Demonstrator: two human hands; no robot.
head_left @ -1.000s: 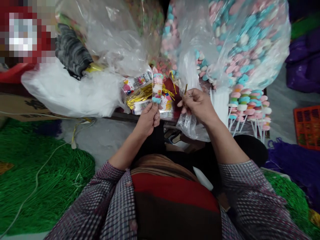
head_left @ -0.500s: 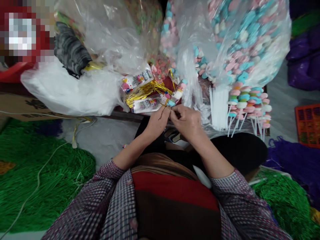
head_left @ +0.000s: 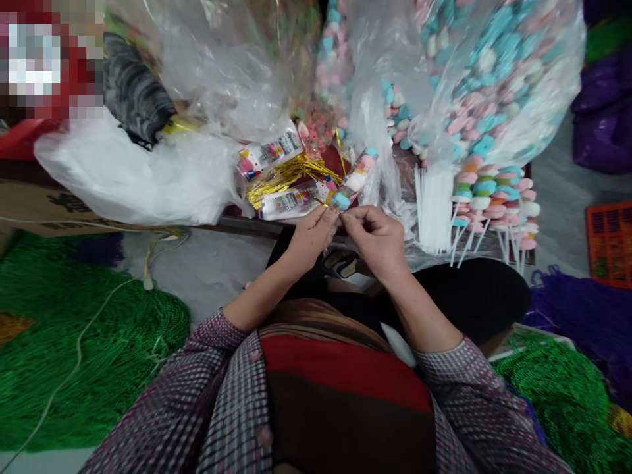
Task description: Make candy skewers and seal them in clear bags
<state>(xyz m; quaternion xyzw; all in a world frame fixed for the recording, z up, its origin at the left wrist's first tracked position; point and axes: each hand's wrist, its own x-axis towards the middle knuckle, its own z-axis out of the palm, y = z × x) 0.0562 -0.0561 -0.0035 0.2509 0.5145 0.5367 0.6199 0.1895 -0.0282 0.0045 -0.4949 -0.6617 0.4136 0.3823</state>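
A wrapped marshmallow skewer (head_left: 354, 179), pink, white and blue in a clear printed bag, points away from me over the table's front edge. My left hand (head_left: 316, 234) is closed around its lower end, where the bag is gathered. A thin gold twist tie (head_left: 322, 203) sticks out at that neck. Just right of it, my right hand (head_left: 379, 237) is pinched, thumb against forefinger, at the tie; its tip is too small to see clearly. Beyond my hands lie a bundle of gold twist ties (head_left: 279, 181) and flat printed bags (head_left: 289, 201).
White sticks (head_left: 434, 210) stand bundled to the right, beside unwrapped marshmallow skewers (head_left: 488, 191). Large clear sacks of marshmallows (head_left: 508, 72) fill the back. A white plastic bag (head_left: 138, 178) lies left. Green netting (head_left: 89, 342) covers the floor; an orange crate (head_left: 609, 243) stands far right.
The wrapped skewer shows more of its length above my hands. My right hand has shifted slightly right, its fingers a little further from my left hand.
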